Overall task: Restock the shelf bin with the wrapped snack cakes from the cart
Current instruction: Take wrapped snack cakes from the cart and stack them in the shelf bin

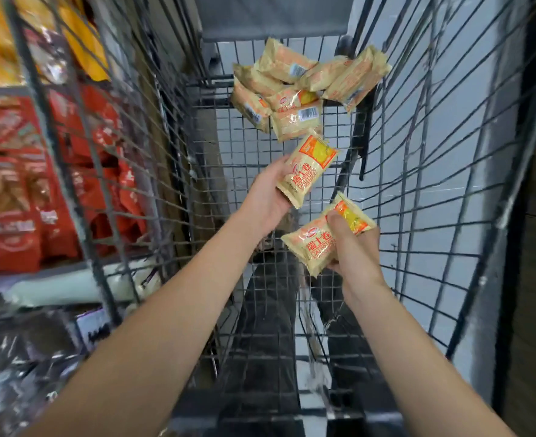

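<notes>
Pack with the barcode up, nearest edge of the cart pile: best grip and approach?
Probably across its short width, mid-body, coming from above on the near side. The barcode-up pack lies flat at the pile's near edge, so that side is free, while other packs crowd its far end. Both the left hand and right hand already hold a pack each.

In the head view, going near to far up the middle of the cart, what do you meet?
Right hand gripping a snack cake → left hand holding another snack cake → loose pile of snack cakes at the cart's far end.
</notes>
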